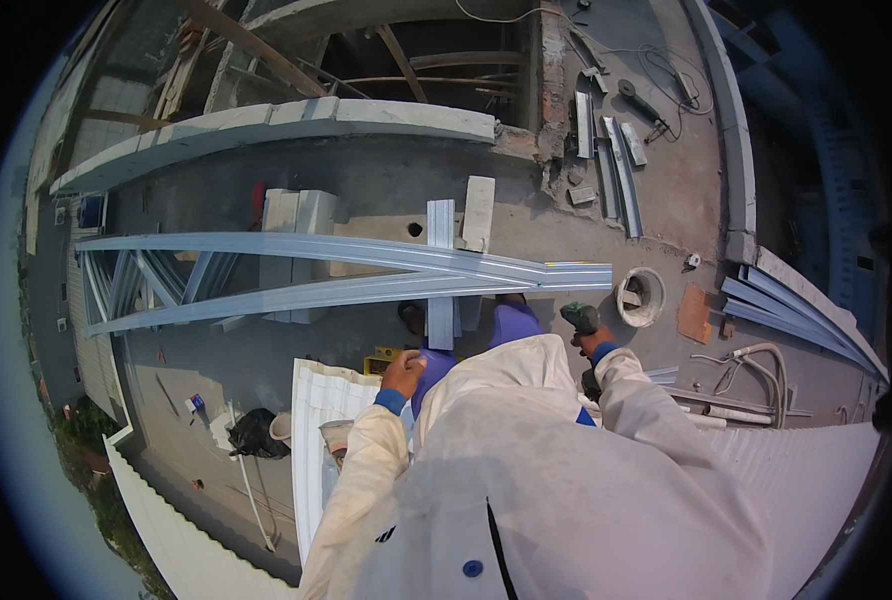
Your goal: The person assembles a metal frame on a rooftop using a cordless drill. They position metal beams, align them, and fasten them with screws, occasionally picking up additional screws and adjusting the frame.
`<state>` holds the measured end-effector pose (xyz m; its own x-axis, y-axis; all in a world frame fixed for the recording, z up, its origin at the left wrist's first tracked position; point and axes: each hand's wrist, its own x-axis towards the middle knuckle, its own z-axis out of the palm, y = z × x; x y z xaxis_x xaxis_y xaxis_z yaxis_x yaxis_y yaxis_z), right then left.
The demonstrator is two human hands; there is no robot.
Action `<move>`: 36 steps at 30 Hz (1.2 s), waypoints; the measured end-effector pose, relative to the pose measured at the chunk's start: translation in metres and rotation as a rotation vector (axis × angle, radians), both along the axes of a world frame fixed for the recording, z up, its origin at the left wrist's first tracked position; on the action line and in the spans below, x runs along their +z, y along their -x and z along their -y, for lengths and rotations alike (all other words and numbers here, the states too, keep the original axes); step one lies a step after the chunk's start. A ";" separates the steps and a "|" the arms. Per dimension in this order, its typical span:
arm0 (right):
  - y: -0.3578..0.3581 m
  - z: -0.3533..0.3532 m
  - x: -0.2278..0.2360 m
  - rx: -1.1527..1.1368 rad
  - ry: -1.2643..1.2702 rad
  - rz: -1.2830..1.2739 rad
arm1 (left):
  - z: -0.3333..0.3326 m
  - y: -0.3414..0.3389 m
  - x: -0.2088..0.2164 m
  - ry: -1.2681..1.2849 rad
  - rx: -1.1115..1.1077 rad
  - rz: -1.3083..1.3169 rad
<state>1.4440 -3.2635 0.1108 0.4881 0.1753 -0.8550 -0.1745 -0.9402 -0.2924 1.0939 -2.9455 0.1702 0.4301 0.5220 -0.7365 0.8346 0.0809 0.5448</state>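
In front of me lies a long, narrow frame of light steel channels (346, 296), its two long members meeting at the right end. A short steel channel piece (441, 325) runs crosswise beneath them. My right hand (593, 342) is wrapped round the grip of a dark green cordless drill (580, 318), just below the frame's right end. My left hand (403, 374) is by my left thigh, its fingers curled together. Whatever those fingers hold, if anything, is too small to make out. Neither hand touches the frame.
A round white bucket (640, 297) stands right of the drill. Steel offcuts (616, 170) and an angle grinder (638, 98) with a cable lie far right. Pale blocks (296, 215) support the frame. A low wall (306, 120) borders an opening beyond. A black bag (256, 433) sits left.
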 end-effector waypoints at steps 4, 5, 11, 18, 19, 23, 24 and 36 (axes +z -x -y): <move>0.058 -0.009 0.009 -0.155 0.056 -0.003 | -0.065 0.025 0.006 -0.066 -0.053 0.002; 0.073 -0.013 0.009 -0.192 0.069 0.014 | -0.084 0.034 -0.002 -0.106 -0.092 0.016; 0.210 -0.007 -0.002 -0.445 0.243 -0.024 | -0.155 0.154 -0.059 -0.046 -0.182 -0.157; 0.347 0.015 0.012 -0.559 0.189 0.064 | -0.191 0.217 -0.076 -0.021 -0.647 -0.454; 0.360 0.016 0.017 -0.627 0.189 0.077 | -0.194 0.208 -0.075 -0.048 -0.735 -0.476; 0.377 0.017 0.038 -0.781 0.301 -0.001 | -0.190 0.121 -0.072 -0.070 -0.656 -0.261; 0.377 0.016 0.043 -0.853 0.257 -0.046 | -0.184 0.095 -0.067 -0.042 -0.577 -0.181; 0.338 0.016 -0.006 -0.820 0.055 0.003 | -0.123 0.005 -0.022 -0.094 -0.622 0.143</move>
<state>1.1061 -3.2792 0.1044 0.4453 -0.2808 -0.8502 -0.8118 -0.5272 -0.2511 1.0885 -2.8225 0.1487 0.7641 0.2026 -0.6124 0.6284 -0.4485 0.6356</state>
